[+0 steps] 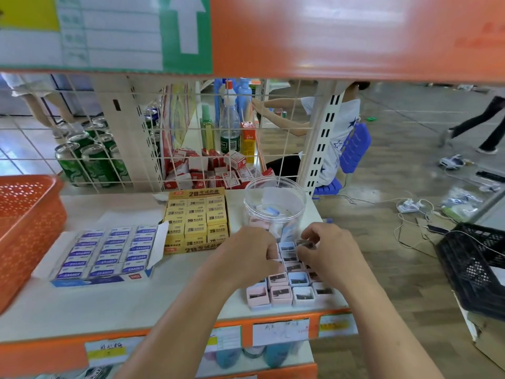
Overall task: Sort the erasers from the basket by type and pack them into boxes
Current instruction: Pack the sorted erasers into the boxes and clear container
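Right hand (pixel 325 250) grip holds 1 pastel block (pixel 307 243), left hand (pixel 246 253) unclear; your nudge could scatter the packed rows (pixel 289 285)

Blue-and-white box (pixel 101 280), left part of the shelf (pixel 109 307): each wrapped eraser (pixel 135 268) in it read "ERASER" in white on a blue band.

Yellow box (pixel 195 193), mid-shelf toward the back edge: "2B" was printed large on the lid flap and front wall, followed by Chinese characters too blurred to copy. Each yellow eraser (pixel 195 230) inside also read "2B".

Green sign (pixel 187 26) overhead: white up-arrow.

Paper labels (pixel 280 331) on the shelf's front edge: handwriting, illegible.
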Motion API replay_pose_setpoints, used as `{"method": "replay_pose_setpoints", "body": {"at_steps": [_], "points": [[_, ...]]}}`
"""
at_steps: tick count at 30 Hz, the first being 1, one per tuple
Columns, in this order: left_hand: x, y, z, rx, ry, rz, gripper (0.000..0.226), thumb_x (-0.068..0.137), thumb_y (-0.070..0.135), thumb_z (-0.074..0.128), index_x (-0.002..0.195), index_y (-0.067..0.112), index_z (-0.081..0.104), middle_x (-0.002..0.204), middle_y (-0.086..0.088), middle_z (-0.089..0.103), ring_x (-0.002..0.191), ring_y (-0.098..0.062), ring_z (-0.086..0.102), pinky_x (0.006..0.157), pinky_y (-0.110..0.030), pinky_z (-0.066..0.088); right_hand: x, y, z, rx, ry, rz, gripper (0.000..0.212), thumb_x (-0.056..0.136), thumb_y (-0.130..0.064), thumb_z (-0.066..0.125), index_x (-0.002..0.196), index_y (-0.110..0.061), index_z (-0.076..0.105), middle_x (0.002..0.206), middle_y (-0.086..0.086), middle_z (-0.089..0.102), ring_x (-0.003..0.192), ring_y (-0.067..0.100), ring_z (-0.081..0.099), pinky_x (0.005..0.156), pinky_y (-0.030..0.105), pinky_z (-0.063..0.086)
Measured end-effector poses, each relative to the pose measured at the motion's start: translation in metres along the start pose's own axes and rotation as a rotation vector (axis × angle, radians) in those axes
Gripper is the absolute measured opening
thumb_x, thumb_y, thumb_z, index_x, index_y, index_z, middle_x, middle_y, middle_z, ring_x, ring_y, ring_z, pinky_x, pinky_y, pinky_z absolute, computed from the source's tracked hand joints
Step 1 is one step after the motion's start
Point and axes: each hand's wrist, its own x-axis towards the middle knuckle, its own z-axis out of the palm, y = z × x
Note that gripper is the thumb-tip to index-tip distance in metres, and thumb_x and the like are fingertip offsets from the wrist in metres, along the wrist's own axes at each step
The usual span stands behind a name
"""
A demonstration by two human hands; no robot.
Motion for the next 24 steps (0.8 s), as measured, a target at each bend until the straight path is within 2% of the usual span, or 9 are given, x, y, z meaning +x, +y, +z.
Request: {"method": "replay_pose_setpoints", "body": {"at_steps": [7, 11, 14, 18, 20, 22, 24], "points": [[-0.002, 0.001, -0.001, -0.089, 0.008, 0.011, 0.016, 0.081, 0.029, 0.074, 0.089, 0.026, 0.061, 0.091, 0.010, 0.061, 0.081, -0.009, 0.060, 0.070, -0.024, 0.049, -0.002, -0.002, 0.009, 0.122, 0.090, -0.049, 0.015, 0.080, -0.019, 0.068, 0.076, -0.028, 0.056, 0.082, -0.008, 0.060, 0.074, 0.013, 0.058, 0.070, 0.032, 0.051], [0.001, 0.000, -0.001, -0.071, -0.027, 0.017, 0.024, 0.083, 0.032, 0.072, 0.106, 0.024, 0.066, 0.099, 0.007, 0.063, 0.086, -0.010, 0.060, 0.068, -0.021, 0.045, -0.003, 0.000, 0.014, 0.150, 0.127, -0.083, 0.016, 0.081, -0.018, 0.068, 0.077, -0.029, 0.056, 0.087, -0.006, 0.062, 0.076, 0.013, 0.058, 0.071, 0.032, 0.050], [0.002, 0.000, 0.002, 0.008, -0.029, 0.051, 0.025, 0.088, 0.031, 0.064, 0.112, 0.024, 0.067, 0.096, 0.008, 0.061, 0.084, -0.009, 0.058, 0.064, -0.020, 0.042, -0.003, 0.002, 0.016, 0.152, 0.123, -0.093, 0.018, 0.082, -0.018, 0.067, 0.076, -0.031, 0.055, 0.088, -0.007, 0.061, 0.076, 0.011, 0.058, 0.069, 0.027, 0.048], [0.003, 0.001, 0.006, 0.025, 0.022, 0.050, 0.020, 0.088, 0.024, 0.056, 0.104, 0.026, 0.069, 0.099, 0.008, 0.065, 0.085, -0.009, 0.061, 0.075, -0.031, 0.054, -0.002, 0.003, 0.016, 0.156, 0.121, -0.102, 0.019, 0.083, -0.020, 0.067, 0.077, -0.032, 0.055, 0.088, -0.010, 0.060, 0.074, 0.004, 0.056, 0.063, 0.018, 0.041], [0.004, 0.001, 0.007, 0.053, 0.061, 0.057, 0.020, 0.088, 0.023, 0.055, 0.101, 0.026, 0.069, 0.097, 0.006, 0.065, 0.079, -0.010, 0.060, 0.068, -0.029, 0.053, -0.002, 0.002, 0.015, 0.175, 0.143, -0.132, 0.022, 0.082, -0.019, 0.068, 0.075, -0.034, 0.054, 0.087, -0.010, 0.060, 0.074, 0.004, 0.056, 0.064, 0.018, 0.041], [0.005, 0.003, 0.009, 0.073, 0.089, 0.077, 0.018, 0.087, 0.020, 0.055, 0.098, 0.025, 0.069, 0.090, 0.005, 0.064, 0.070, -0.010, 0.056, 0.057, -0.024, 0.045, -0.004, 0.000, 0.013, 0.213, 0.179, -0.180, 0.025, 0.081, -0.018, 0.070, 0.074, -0.036, 0.053, 0.085, -0.011, 0.060, 0.075, 0.003, 0.056, 0.064, 0.014, 0.041], [0.005, 0.006, 0.006, 0.061, 0.115, 0.106, 0.014, 0.086, 0.018, 0.057, 0.091, 0.023, 0.069, 0.082, 0.005, 0.064, 0.066, -0.011, 0.057, 0.055, -0.022, 0.044, -0.005, -0.003, 0.012, 0.257, 0.213, -0.218, 0.019, 0.079, -0.016, 0.071, 0.077, -0.031, 0.059, 0.085, -0.012, 0.061, 0.076, 0.002, 0.057, 0.064, 0.012, 0.041]]}}
